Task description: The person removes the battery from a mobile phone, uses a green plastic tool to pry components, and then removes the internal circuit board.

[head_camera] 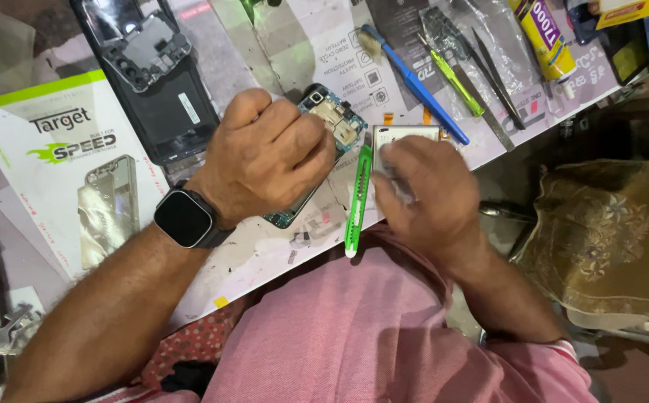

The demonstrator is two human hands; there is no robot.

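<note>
Left hand (268,160) clamps opened phone (330,123) on workbench (265,254); right hand (425,190), just right of phone, fingers closed on silver battery (407,134), green tool (359,195) between. Risk: blade slipping, puncturing battery, nicking board.

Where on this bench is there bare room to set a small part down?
Bare mat shows at the near edge below the left hand, between the black smartwatch and the green utility knife, though specks lie there. Another patch sits between the black phone back cover and the blue-handled brush. The far right is crowded: yellow glue tube, black tweezers.
</note>
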